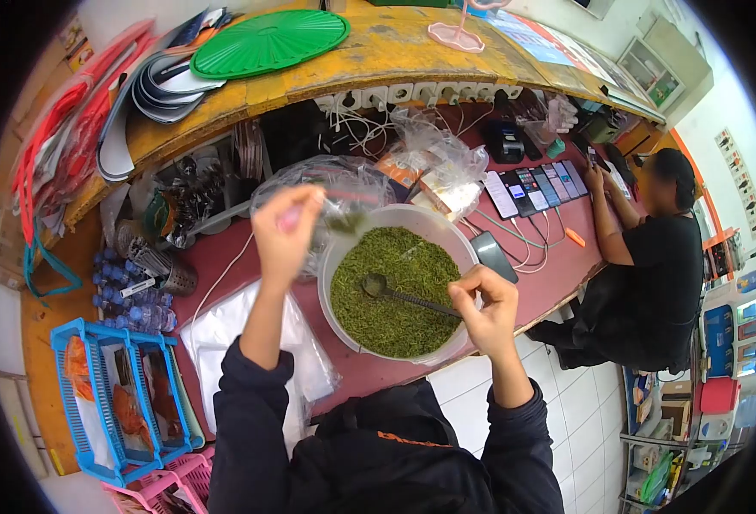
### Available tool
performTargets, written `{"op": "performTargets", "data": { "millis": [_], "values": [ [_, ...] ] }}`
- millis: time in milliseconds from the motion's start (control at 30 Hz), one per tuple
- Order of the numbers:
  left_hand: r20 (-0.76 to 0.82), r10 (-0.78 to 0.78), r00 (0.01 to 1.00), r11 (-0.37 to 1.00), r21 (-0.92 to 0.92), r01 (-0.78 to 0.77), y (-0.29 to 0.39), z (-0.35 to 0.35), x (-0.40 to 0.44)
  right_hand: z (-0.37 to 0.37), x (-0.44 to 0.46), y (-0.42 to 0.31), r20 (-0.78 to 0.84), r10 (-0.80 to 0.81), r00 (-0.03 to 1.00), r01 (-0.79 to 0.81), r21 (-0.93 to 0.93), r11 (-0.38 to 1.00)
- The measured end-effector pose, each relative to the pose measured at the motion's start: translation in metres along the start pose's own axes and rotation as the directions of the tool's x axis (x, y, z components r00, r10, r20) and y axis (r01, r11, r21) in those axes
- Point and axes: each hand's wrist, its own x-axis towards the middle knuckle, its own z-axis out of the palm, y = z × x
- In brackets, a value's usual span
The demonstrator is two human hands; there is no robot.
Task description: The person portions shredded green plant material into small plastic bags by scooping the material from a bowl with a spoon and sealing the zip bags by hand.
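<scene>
A round white tub (333, 324) full of chopped green herb (395, 325) stands before me. A dark spoon (408, 298) lies on the herb, its bowl near the middle and its handle reaching right. My right hand (487, 304) is at the tub's right rim, fingers pinched at the handle's end. Over the tub's upper left side my left hand (288, 223) is raised, its fingers closed and blurred. Beside it hangs a small clear bag (348, 221) with some green at its bottom, apparently held by that hand.
Flat plastic bags (250, 343) lie left of the tub. Phones (532, 190) with cables are at the right, near a seated person (660, 257) holding a phone. Blue baskets (121, 403) and bottles (142, 295) stand left. A wooden shelf (309, 68) crosses behind.
</scene>
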Motion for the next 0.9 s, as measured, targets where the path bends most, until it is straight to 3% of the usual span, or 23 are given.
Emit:
{"op": "performTargets", "data": {
  "millis": [33, 67, 100, 167, 200, 233, 267, 300, 333, 400, 433, 533, 633, 700, 800, 900],
  "values": [
    [0.012, 0.099, 0.995, 0.991, 0.085, -0.100, -0.004, -0.004, 0.015, 0.000, 0.001, 0.003, 0.006, 0.094, 0.996, -0.094, 0.029, 0.995],
    [0.033, 0.196, 0.980, 0.966, 0.168, -0.198, -0.006, -0.005, 0.024, 0.003, 0.003, 0.003, 0.007, 0.092, 0.996, -0.092, 0.032, 0.995],
    [0.033, 0.199, 0.979, 0.965, 0.169, -0.202, -0.007, -0.001, 0.021, 0.010, 0.008, 0.000, 0.015, 0.073, 0.997, -0.073, -0.017, 0.997],
    [0.201, 0.042, 0.979, 0.999, -0.009, -0.041, -0.006, 0.019, 0.004, 0.019, 0.017, -0.006, 0.034, -0.011, 0.999, 0.016, -0.144, 0.990],
    [0.411, -0.227, 0.883, 0.938, -0.152, 0.312, 0.007, 0.024, -0.009, 0.024, 0.021, -0.011, 0.029, -0.009, 1.000, 0.013, -0.144, 0.989],
    [0.565, -0.266, 0.781, 0.827, -0.283, 0.486, 0.012, 0.032, -0.022, 0.030, 0.024, -0.015, 0.010, -0.073, 0.997, 0.073, -0.200, 0.977],
    [0.689, -0.300, 0.660, 0.750, -0.257, 0.610, 0.018, 0.038, -0.031, 0.034, 0.027, -0.018, -0.004, -0.135, 0.991, 0.130, -0.257, 0.958],
    [0.744, -0.278, 0.608, 0.711, -0.266, 0.651, 0.019, 0.045, -0.041, 0.037, 0.029, -0.013, 0.012, -0.198, 0.980, 0.196, -0.219, 0.956],
    [0.769, -0.269, 0.580, 0.668, -0.285, 0.688, 0.024, 0.050, -0.049, 0.035, 0.027, -0.009, 0.010, -0.194, 0.981, 0.192, -0.223, 0.956],
    [0.774, -0.262, 0.577, 0.714, -0.247, 0.655, 0.021, 0.053, -0.056, 0.029, 0.024, -0.002, 0.117, -0.156, 0.981, 0.180, -0.234, 0.955],
    [0.772, -0.263, 0.579, 0.712, -0.250, 0.656, 0.020, 0.054, -0.058, 0.027, 0.024, -0.002, 0.145, -0.231, 0.962, 0.266, -0.316, 0.911],
    [0.792, -0.257, 0.554, 0.719, -0.226, 0.657, 0.023, 0.057, -0.061, 0.026, 0.020, -0.002, 0.123, -0.270, 0.955, 0.296, -0.429, 0.853],
    [0.777, -0.188, 0.601, 0.717, -0.309, 0.624, 0.028, 0.058, -0.059, 0.029, 0.019, -0.008, 0.062, -0.287, 0.956, 0.281, -0.471, 0.836],
    [0.792, -0.267, 0.549, 0.650, -0.273, 0.709, 0.029, 0.056, -0.058, 0.030, 0.019, -0.013, 0.083, -0.256, 0.963, 0.266, -0.441, 0.857],
    [0.785, -0.230, 0.575, 0.651, -0.315, 0.690, 0.027, 0.064, -0.067, 0.028, 0.016, -0.008, 0.126, -0.231, 0.965, 0.262, -0.411, 0.873],
    [0.806, -0.265, 0.529, 0.640, -0.263, 0.722, 0.026, 0.059, -0.065, 0.030, 0.014, -0.003, 0.130, -0.246, 0.960, 0.278, -0.467, 0.839]
  ]
}}
